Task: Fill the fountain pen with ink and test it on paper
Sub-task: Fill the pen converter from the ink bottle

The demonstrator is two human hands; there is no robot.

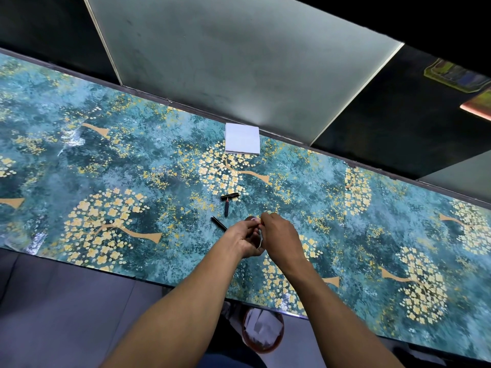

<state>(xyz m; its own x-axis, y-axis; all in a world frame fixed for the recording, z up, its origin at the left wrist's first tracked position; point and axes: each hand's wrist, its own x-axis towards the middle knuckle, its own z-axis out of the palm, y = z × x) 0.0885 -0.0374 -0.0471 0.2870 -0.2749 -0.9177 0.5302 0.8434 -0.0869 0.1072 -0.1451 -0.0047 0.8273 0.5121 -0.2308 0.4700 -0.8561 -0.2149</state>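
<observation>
My left hand (245, 239) is closed around a small ink bottle (260, 243), of which only a white sliver shows between my hands. My right hand (279, 236) pinches the bottle's top with its fingertips; the top is hidden. Three fountain pen parts lie apart on the table just beyond my hands: a black cap (230, 196), a dark barrel (226, 208) and a slim black section (218, 223) whose near end goes under my left hand. A folded white paper (242, 139) rests at the table's far edge.
The table (106, 168) has a glossy teal cover with yellow blossom trees. A frosted glass panel (225, 62) rises behind its far edge. On the floor under the near edge stands a brown bin (263, 341) holding crumpled paper.
</observation>
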